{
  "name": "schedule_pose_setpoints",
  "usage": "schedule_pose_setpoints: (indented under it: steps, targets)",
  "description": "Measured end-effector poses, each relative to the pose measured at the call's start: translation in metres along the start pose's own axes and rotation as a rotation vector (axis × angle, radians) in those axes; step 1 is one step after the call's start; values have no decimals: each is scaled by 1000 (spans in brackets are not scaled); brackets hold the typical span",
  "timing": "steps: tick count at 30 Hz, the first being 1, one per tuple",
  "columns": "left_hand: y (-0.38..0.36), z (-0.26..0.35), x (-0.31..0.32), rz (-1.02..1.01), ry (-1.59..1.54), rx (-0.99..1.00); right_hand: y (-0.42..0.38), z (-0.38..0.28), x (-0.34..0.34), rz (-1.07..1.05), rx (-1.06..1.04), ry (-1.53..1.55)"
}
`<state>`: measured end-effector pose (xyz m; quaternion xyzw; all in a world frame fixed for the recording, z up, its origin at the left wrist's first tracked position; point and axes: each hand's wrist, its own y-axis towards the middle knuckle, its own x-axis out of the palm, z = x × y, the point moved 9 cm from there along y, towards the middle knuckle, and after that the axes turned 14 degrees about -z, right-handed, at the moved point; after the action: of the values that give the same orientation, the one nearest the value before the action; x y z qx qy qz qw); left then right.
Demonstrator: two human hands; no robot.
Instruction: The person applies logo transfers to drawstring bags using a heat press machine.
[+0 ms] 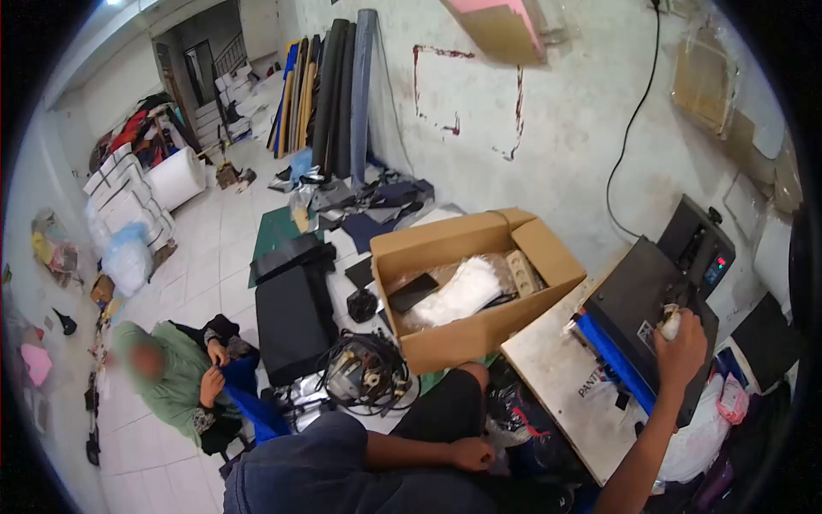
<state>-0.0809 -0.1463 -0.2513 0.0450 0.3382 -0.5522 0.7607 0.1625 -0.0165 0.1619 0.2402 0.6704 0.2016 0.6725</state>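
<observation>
My right hand (681, 347) is closed around the pale-wrapped handle (670, 324) on top of a black heat press (638, 287). The press's upper plate lies down over blue fabric (612, 360), whose edge sticks out at the front. Under it is a pale, stained board (548, 368) with dark lettering, partly hidden. My left hand (471, 454) rests by my thigh, curled into a loose fist with nothing showing in it.
An open cardboard box (462, 343) holds white material, a dark phone-like object and a power strip (519, 272). Tangled cables (368, 377) lie beside it. At left a seated person (163, 385) holds blue fabric (253, 398). Fabric rolls (334, 94) lean against the wall.
</observation>
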Motion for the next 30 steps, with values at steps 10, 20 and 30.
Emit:
schedule_pose_setpoints:
  steps: [10, 20, 30]
  targets:
    - [50, -37, 27, -285, -109, -224, 2, 2, 1, 21, 5, -38]
    - [40, -31, 14, -264, -84, -196, 4, 3, 5, 37, -8, -54]
    - [56, -52, 24, -163, -201, -209, 8, 5, 17, -46, -10, -71]
